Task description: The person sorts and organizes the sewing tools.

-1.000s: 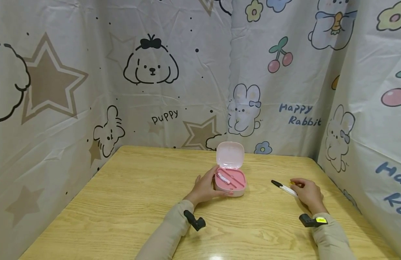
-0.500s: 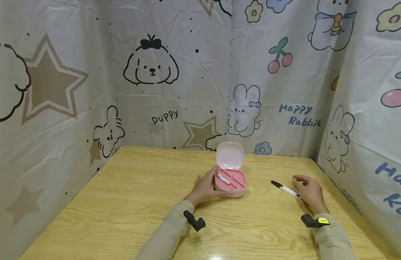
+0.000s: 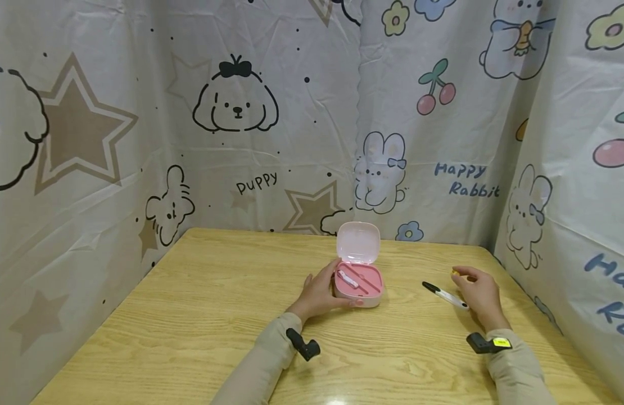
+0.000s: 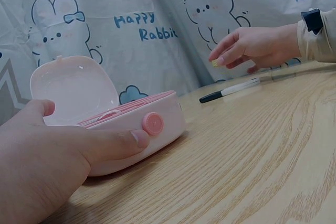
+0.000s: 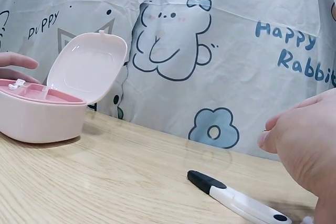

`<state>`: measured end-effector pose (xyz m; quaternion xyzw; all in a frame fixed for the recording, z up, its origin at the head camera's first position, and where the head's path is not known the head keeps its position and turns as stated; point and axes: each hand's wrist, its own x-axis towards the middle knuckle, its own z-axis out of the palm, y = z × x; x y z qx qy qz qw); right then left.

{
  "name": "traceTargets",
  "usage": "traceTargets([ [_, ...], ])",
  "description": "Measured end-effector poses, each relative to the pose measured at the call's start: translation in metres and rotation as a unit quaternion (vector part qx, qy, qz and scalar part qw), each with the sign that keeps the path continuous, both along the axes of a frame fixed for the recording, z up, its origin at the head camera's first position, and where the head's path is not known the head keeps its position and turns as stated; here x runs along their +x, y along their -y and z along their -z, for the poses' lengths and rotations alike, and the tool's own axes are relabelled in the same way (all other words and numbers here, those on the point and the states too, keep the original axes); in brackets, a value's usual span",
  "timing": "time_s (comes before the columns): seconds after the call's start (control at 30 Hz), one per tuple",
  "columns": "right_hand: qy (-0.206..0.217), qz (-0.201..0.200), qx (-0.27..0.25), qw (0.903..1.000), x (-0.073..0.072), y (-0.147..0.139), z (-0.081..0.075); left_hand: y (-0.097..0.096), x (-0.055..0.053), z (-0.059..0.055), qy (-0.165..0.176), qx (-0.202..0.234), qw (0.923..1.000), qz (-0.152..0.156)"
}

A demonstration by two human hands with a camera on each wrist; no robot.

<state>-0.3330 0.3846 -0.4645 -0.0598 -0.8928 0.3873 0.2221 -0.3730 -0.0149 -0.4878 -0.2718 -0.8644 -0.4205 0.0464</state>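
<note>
A small pink box [image 3: 371, 301] stands on the table with its lid [image 3: 358, 242] raised. My left hand [image 3: 317, 292] grips its left side, the thumb lying along the front by a round pink button [image 4: 153, 124]. Inside is a darker pink tray [image 3: 374, 276] with narrow slots, where a small white piece with pinkish marks [image 3: 348, 279] lies. To the right, my right hand [image 3: 480, 293] pinches a tiny yellow thing [image 4: 214, 63] between thumb and forefinger, held above the table; its kind is too small to tell. A white marker pen with a black cap [image 3: 446, 296] lies just left of that hand.
The wooden table [image 3: 216, 281] is bounded at the back and sides by a printed curtain [image 3: 271, 152]. The raised lid stands close to the back edge. Each wrist carries a black camera mount [image 3: 303, 343].
My right hand has lifted the small yellow thing up and away from beside the pen, uncovering the pen's rear end. The left hand and the box have stayed put.
</note>
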Motion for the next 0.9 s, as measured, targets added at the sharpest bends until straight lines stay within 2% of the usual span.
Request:
traceTargets([
  [0.23, -0.031, -0.025, 0.039, 0.9985, -0.002, 0.01, -0.01, 0.0, -0.001, 0.001, 0.0, -0.003, 1.0, 0.001],
  [0.6, -0.036, -0.077, 0.045, 0.9954, -0.007, 0.031, -0.021, 0.002, 0.003, -0.002, 0.0, -0.018, 0.9998, -0.005],
  [0.9, -0.034, -0.13, 0.056, 0.9893, -0.005, 0.06, -0.037, 0.003, 0.003, -0.003, 0.004, -0.017, 0.9998, -0.004],
])
